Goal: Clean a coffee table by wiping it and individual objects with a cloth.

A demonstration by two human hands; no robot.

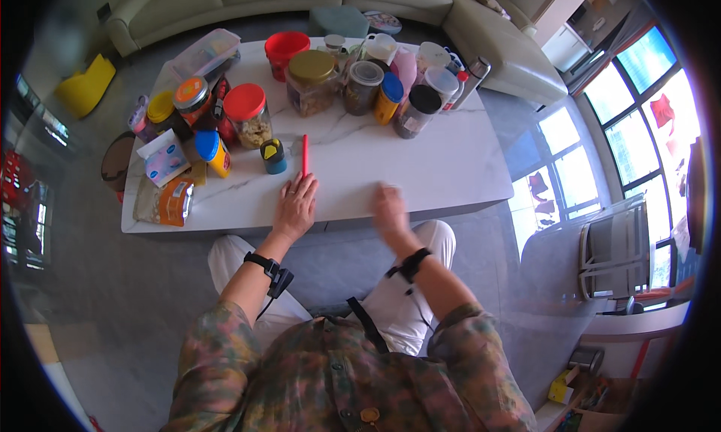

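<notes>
My left hand lies on the near part of the white marble-patterned table. Its fingers are stretched out, with the fingertips at the near end of a slim red stick that points away from me. What kind of stick it is, I cannot make out. Over the front edge, further right, is my right hand, smeared by motion so its fingers do not show clearly. A small dark jar with a teal base and yellow-marked lid stands just left of the stick.
At left are a red-lidded jar, a blue-capped yellow bottle, a tissue pack and a snack bag. Behind stand a gold-lidded jar, a red bucket, a black-lidded jar and a steel flask.
</notes>
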